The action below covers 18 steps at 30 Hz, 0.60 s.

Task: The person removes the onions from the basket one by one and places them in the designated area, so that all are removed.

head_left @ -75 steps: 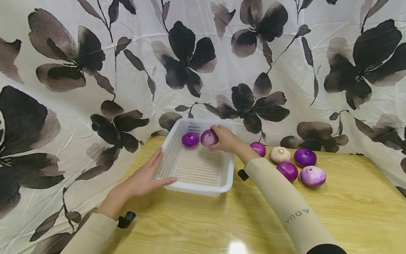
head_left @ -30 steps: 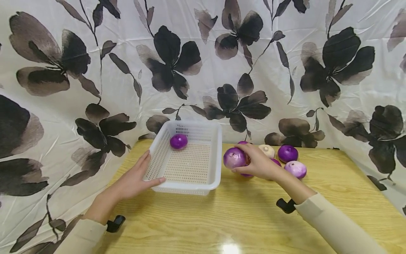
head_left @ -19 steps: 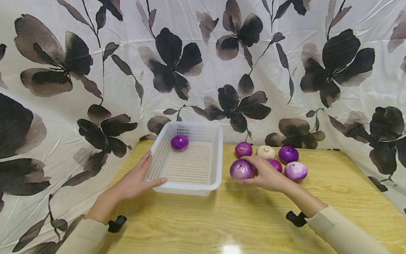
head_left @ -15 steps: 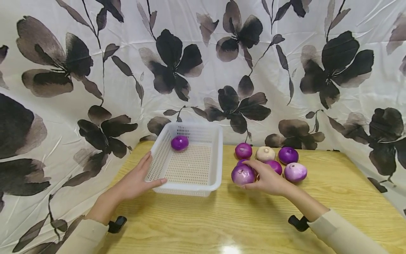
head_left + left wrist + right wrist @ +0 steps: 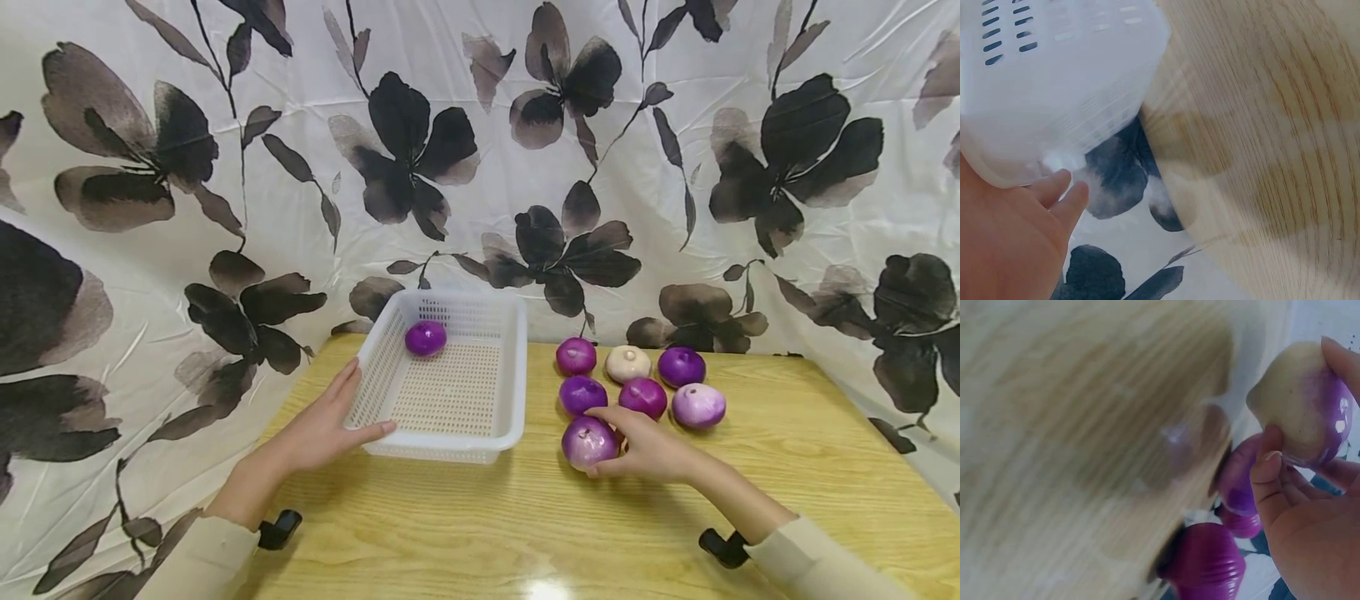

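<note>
My right hand (image 5: 651,446) holds a purple-and-white onion (image 5: 590,443) low over the table, just in front of a darker purple onion (image 5: 582,396). In the right wrist view, thumb and fingers wrap the onion (image 5: 1304,403), its pale pointed end showing. My left hand (image 5: 318,437) rests at the near left corner of a white perforated plastic basket (image 5: 513,429), thumb along the front rim and straight fingers against the left side. From the left wrist, two fingertips (image 5: 1072,200) show close below the basket's rim. One purple onion (image 5: 425,337) lies inside at the back left.
Right of the basket sit several more onions: magenta (image 5: 576,357), cream-white (image 5: 628,364), deep purple (image 5: 682,367), another magenta (image 5: 642,398) and a pale purple-white one (image 5: 699,406). A floral cloth (image 5: 450,167) hangs behind the wooden table (image 5: 450,525).
My right hand has lifted the purple-and-white onion out of the basket, carried it right, and brought it down toward the front of the onion group. The left hand stays on the basket.
</note>
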Motion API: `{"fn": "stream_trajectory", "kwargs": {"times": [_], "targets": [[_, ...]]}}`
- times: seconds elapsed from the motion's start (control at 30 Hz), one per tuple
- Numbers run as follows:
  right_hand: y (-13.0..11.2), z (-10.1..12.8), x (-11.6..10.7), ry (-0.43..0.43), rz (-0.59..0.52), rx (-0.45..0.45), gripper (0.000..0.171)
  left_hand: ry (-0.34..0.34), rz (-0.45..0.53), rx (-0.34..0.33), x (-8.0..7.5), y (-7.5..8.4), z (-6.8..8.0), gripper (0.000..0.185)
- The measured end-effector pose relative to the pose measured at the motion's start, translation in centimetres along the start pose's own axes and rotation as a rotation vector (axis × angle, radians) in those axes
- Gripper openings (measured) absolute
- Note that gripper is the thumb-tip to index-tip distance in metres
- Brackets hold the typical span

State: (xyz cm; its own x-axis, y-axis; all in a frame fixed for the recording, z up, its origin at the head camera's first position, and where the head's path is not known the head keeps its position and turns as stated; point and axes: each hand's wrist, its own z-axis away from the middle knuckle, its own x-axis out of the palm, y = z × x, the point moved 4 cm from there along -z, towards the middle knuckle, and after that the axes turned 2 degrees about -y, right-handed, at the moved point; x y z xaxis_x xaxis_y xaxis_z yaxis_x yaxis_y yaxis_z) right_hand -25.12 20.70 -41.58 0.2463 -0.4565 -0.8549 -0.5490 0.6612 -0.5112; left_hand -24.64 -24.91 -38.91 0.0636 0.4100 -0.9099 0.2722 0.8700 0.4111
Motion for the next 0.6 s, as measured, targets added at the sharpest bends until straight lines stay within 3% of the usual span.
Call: {"fn": "stream_trajectory", "kwargs": {"times": [0.6], "targets": [[0.31,0.46,0.71,-0.033,-0.066,-0.021,0.090,0.006,-0.001,0.007,-0.01,-0.07,-0.08,0.118]]}}
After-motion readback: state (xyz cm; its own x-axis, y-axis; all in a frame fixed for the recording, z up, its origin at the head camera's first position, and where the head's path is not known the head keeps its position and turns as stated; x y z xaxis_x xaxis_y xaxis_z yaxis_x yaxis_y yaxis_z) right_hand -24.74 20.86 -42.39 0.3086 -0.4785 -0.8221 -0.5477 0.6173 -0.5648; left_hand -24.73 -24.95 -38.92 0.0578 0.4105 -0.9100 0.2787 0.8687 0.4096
